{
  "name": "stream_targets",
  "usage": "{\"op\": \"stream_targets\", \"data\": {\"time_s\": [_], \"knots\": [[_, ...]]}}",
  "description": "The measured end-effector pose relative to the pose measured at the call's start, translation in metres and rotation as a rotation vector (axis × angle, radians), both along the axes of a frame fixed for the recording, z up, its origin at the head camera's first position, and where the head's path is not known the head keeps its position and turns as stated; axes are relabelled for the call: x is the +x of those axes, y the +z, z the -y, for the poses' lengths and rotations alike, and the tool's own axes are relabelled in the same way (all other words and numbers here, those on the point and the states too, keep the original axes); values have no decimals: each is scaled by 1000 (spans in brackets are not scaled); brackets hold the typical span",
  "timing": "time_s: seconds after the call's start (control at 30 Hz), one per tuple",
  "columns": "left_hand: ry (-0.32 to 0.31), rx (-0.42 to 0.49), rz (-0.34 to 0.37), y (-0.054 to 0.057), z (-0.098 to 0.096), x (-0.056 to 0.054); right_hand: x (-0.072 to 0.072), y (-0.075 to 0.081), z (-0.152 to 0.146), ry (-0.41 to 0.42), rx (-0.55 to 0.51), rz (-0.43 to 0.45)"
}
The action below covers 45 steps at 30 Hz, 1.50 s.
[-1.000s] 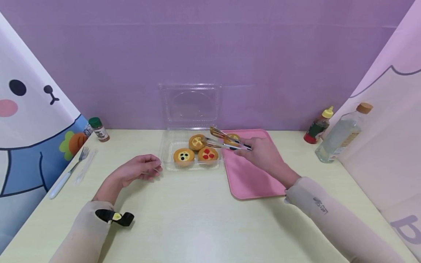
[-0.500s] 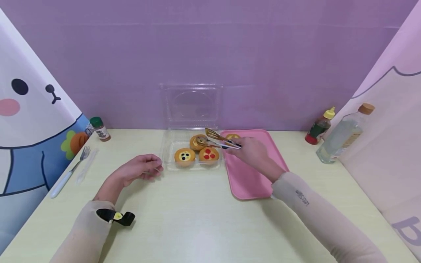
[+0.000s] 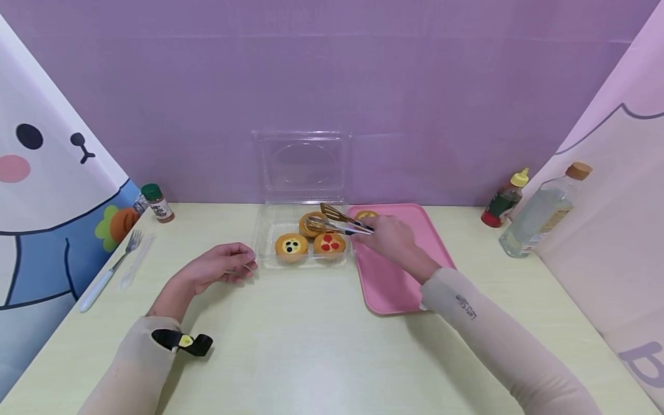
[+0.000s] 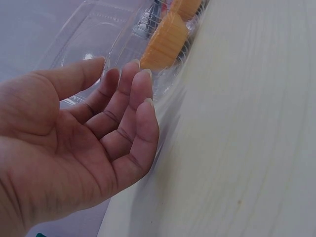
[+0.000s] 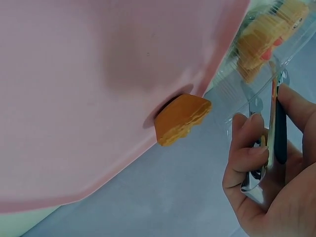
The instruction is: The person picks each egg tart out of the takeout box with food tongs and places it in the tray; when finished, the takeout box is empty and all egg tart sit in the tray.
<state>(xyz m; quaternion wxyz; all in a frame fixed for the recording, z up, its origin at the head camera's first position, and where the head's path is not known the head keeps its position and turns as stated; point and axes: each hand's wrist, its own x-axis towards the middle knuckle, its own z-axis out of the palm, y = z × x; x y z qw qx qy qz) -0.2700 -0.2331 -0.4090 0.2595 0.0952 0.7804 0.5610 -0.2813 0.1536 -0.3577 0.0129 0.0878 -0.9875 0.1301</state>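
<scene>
My right hand holds metal tongs, with their spread arms reaching left over a clear plastic container. The tips are at the back tart; whether they squeeze it I cannot tell. In front of it sit a tart with dark dots and a tart with red pieces. Another tart lies on the pink tray, partly behind my right hand in the head view. Beside the container's front left corner, my left hand hovers with loosely curled fingers, holding nothing.
The container's lid stands raised against the purple backdrop. At left are a fork, a thin clear-wrapped item and a green-capped jar. A sauce bottle and a corked glass bottle stand at right.
My right hand has moved left with the tongs, bringing their tips from the back tart's right edge to over it. My left hand has stayed in place.
</scene>
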Motion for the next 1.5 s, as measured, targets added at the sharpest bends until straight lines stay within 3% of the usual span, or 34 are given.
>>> {"op": "stream_targets", "data": {"time_s": [0.43,1.5], "knots": [[7,-8,7,0,0,-1,-3,4,9,-25,-9,107],[6,4,10,-2,1,-2,-6,-3,3,36,-31,-17]]}}
